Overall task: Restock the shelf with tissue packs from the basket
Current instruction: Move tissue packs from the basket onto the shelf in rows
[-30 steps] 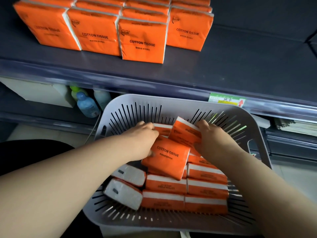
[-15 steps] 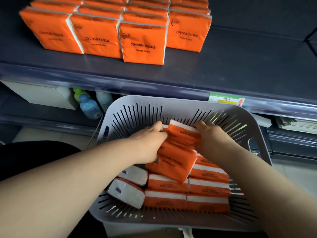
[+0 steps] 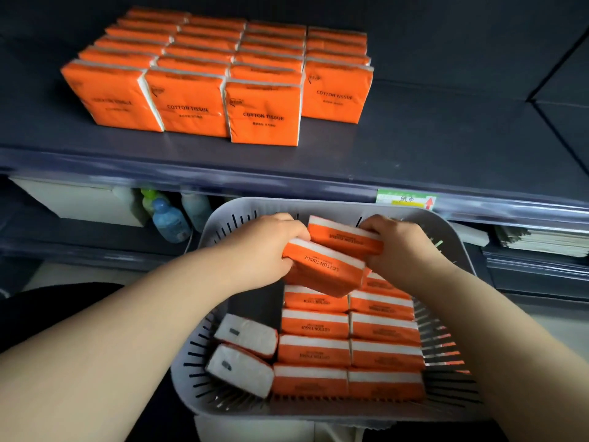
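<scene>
The left hand [image 3: 267, 247] grips one tissue pack, the near pack [image 3: 322, 269], with fingers and thumb curled round its left end. The pack is raised above the load and tilted, and its "COTTON TISSUE" print is upside down to the camera. The right hand [image 3: 401, 244] grips a second, the far pack [image 3: 345, 237], with fingers curled over its right end. The two packs touch, the far one just behind the near one and partly over it. Both hang over the far half of the basket [image 3: 191, 393], a grey slotted tub just below the front edge of the shelf [image 3: 414, 148].

In the basket, orange packs stand on edge in two columns. The left column [image 3: 314, 350] has four. The right column [image 3: 385, 352] has four in plain sight, with a fifth partly hidden under the near pack. Beside them on the left lie two white-ended packs [image 3: 245, 336], one in front of the other.

On the shelf, the shelf packs [image 3: 188, 103] stand upright in four columns — four fronts face the camera, and the third from the left stands furthest forward. The rows behind are too foreshortened to count.

One green tag [image 3: 406, 199] sits on the shelf's edge. Below it are three bottles [image 3: 169, 220], one white box [image 3: 79, 199] and, at the right, one stack of booklets [image 3: 541, 240].
</scene>
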A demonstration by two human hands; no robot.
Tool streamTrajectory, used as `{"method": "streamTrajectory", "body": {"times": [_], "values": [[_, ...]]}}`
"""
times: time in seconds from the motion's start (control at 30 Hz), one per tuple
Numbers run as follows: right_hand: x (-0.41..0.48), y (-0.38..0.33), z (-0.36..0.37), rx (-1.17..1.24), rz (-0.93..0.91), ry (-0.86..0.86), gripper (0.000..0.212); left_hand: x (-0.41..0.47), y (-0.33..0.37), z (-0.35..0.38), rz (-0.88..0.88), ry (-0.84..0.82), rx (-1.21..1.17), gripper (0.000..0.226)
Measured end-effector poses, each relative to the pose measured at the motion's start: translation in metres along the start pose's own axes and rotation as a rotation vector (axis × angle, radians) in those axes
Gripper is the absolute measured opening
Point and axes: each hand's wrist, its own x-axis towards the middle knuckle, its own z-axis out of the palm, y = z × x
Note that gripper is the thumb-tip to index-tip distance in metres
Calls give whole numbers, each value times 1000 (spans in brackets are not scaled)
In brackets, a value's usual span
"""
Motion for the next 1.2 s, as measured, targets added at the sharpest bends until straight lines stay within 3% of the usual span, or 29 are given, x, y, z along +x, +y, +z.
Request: {"method": "streamTrajectory", "body": {"times": [0.23,0.47,0.8,1.2], "values": [[-24,-11,-25,174,27,181,35,-19,9,-18,10,295,-92,33],[-35,-16,-47,287,23,325,42,-23,16,-29,113,445,-228,38],[42,-23,-105,148,47,460,47,13,5,-63,215,730,-230,47],[140,-31,-116,112,100,388,43,37,-16,-69,125,760,-204,49]]}}
